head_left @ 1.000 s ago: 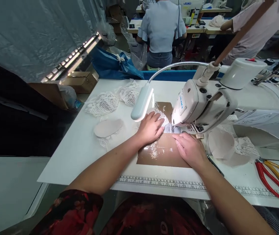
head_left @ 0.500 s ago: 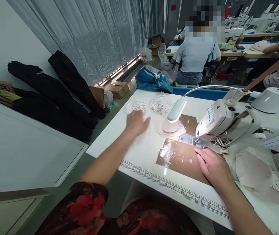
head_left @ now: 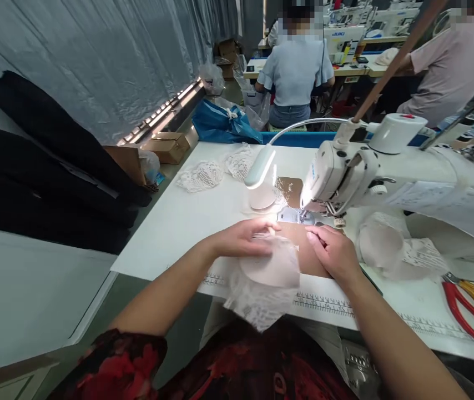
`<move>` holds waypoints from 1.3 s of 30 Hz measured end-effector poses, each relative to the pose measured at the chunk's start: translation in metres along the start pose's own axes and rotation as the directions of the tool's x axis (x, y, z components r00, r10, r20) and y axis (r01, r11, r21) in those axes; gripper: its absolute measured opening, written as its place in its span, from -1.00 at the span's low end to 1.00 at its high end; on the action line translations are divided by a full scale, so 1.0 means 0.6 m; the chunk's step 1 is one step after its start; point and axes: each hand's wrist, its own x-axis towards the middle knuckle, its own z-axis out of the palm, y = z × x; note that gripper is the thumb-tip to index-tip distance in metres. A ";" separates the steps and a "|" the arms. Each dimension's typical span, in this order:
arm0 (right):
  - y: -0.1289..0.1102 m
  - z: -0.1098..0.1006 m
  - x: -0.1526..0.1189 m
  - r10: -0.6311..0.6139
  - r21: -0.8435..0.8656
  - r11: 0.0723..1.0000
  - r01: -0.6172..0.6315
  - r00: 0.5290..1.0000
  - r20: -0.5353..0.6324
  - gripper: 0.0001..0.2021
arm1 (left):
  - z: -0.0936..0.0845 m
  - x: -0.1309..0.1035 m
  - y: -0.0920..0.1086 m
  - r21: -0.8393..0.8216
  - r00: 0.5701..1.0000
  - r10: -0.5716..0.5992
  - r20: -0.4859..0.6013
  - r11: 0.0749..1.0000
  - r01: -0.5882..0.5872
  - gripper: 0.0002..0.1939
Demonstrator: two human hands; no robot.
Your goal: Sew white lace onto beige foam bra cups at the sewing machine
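Note:
My left hand [head_left: 247, 238] grips a pale bra cup with lace edging [head_left: 272, 272] between thumb and fingers. The lace hangs over the table's front edge, past the printed ruler. My right hand [head_left: 334, 250] rests on the brown plate [head_left: 303, 258] in front of the sewing machine [head_left: 332, 166]. Its fingers are curled, thumb and forefinger close together; whether something small is in them is hidden. Another pale cup with lace [head_left: 262, 199] lies left of the needle area, under the lamp [head_left: 261, 166]. Two white lace pieces [head_left: 201, 176] lie farther back on the left.
Right of my right hand lie more pale cups and lace [head_left: 381, 244]. Scissors with red and yellow handles [head_left: 470, 311] sit at the table's right front. A blue bag [head_left: 226, 122] is behind the table. Co-workers [head_left: 297, 72] sit at machines beyond.
My left hand has come back from the lace pieces at the far left and now holds a lace-edged cup near the table front. My right hand's fingers are more curled. The view has turned right.

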 end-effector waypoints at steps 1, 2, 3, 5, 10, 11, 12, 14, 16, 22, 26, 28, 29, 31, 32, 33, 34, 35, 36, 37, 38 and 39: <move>-0.002 -0.004 -0.001 -0.010 0.048 0.999 0.010 1.000 -0.009 -0.74 | 0.012 0.031 -0.002 0.070 1.000 0.020 0.020 0.997 -0.022 -0.50; -0.003 -0.007 -0.001 -0.030 0.087 0.996 0.030 1.000 -0.005 -0.73 | 0.024 0.060 -0.006 0.161 1.000 0.025 0.018 0.987 -0.027 -0.47; -0.005 -0.009 -0.002 -0.060 0.112 0.992 0.058 0.998 0.016 -0.72 | 0.034 0.086 -0.011 0.251 1.000 0.023 0.016 0.968 -0.026 -0.45; -0.005 -0.009 -0.001 -0.128 0.104 0.988 0.118 0.987 0.097 -0.72 | 0.048 0.125 -0.021 0.381 0.999 0.034 -0.005 0.924 -0.030 -0.46; -0.003 0.000 0.003 -0.141 -0.018 0.989 0.148 0.965 0.221 -0.77 | 0.040 0.159 -0.038 0.547 0.980 0.054 -0.189 0.835 0.060 -0.68; -0.003 0.001 0.003 -0.131 -0.013 0.990 0.138 0.966 0.221 -0.78 | 0.036 0.158 -0.039 0.561 0.975 0.042 -0.217 0.823 0.089 -0.70; -0.003 0.001 0.003 -0.124 -0.007 0.992 0.128 0.967 0.221 -0.78 | 0.033 0.156 -0.037 0.571 0.970 0.039 -0.242 0.814 0.109 -0.71; -0.004 0.001 0.004 -0.113 -0.009 0.993 0.118 0.968 0.226 -0.79 | 0.033 0.146 -0.029 0.616 0.954 0.095 -0.286 0.780 0.107 -0.70; -0.005 -0.001 0.004 -0.111 -0.034 0.992 0.123 0.965 0.237 -0.81 | 0.041 0.136 -0.015 0.699 0.939 0.213 -0.269 0.714 0.038 -0.72; -0.002 0.002 0.003 -0.080 -0.153 0.982 0.114 0.975 0.210 -0.82 | 0.085 0.121 -0.013 0.799 0.949 0.315 0.008 0.569 -0.195 -0.71; -0.002 0.005 0.005 -0.009 -0.248 0.967 0.059 0.980 0.197 -0.75 | 0.085 0.119 -0.034 0.809 0.947 0.320 0.018 0.552 -0.202 -0.71; -0.005 0.005 0.008 0.021 -0.289 0.956 0.048 0.973 0.229 -0.69 | 0.076 0.119 -0.038 0.800 0.957 0.288 0.031 0.567 -0.197 -0.69; -0.007 0.004 0.010 0.033 -0.303 0.952 0.044 0.969 0.246 -0.66 | 0.071 0.120 -0.038 0.795 0.961 0.273 0.042 0.573 -0.197 -0.66; -0.011 0.004 0.014 0.059 -0.325 0.945 0.035 0.960 0.275 -0.64 | 0.061 0.122 -0.038 0.791 0.964 0.258 0.065 0.576 -0.207 -0.59; -0.013 0.004 0.016 0.070 -0.333 0.942 0.030 0.956 0.283 -0.64 | 0.056 0.124 -0.039 0.791 0.964 0.256 0.078 0.572 -0.215 -0.56; -0.014 0.004 0.017 0.079 -0.341 0.940 0.025 0.954 0.289 -0.65 | 0.052 0.127 -0.039 0.792 0.963 0.254 0.093 0.567 -0.226 -0.53; -0.015 0.005 0.018 0.087 -0.348 0.937 0.021 0.953 0.291 -0.66 | 0.049 0.130 -0.041 0.793 0.961 0.253 0.109 0.561 -0.237 -0.51; -0.016 0.005 0.018 0.094 -0.355 0.935 0.016 0.952 0.291 -0.66 | 0.045 0.132 -0.042 0.793 0.960 0.251 0.122 0.557 -0.247 -0.50; -0.017 0.006 0.019 0.100 -0.362 0.932 0.012 0.951 0.292 -0.67 | 0.042 0.135 -0.044 0.791 0.958 0.250 0.137 0.555 -0.258 -0.49; -0.017 0.007 0.019 0.106 -0.368 0.930 0.009 0.951 0.291 -0.67 | 0.038 0.139 -0.046 0.788 0.956 0.250 0.152 0.553 -0.270 -0.48; -0.018 0.008 0.019 0.111 -0.373 0.928 0.005 0.951 0.290 -0.68 | 0.035 0.142 -0.047 0.786 0.954 0.249 0.168 0.550 -0.282 -0.48; -0.019 0.009 0.020 0.116 -0.376 0.927 0.000 0.951 0.287 -0.69 | 0.031 0.145 -0.049 0.784 0.952 0.247 0.184 0.548 -0.293 -0.47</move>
